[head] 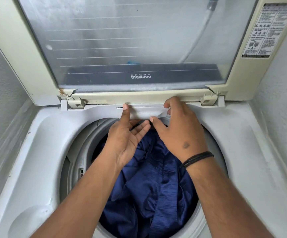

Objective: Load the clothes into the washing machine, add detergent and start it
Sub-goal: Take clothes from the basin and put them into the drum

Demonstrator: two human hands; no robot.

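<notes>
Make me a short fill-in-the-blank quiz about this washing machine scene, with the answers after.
1. The cloth in the drum is dark ____.
2. The glass lid stands ____.
3. The black wristband is on the ____ wrist.
4. Both hands, left and right, touch the detergent ____.

Answers: blue; open; right; drawer

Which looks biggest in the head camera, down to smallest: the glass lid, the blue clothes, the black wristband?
1. Glass lid
2. Blue clothes
3. Black wristband, by far the smallest
</notes>
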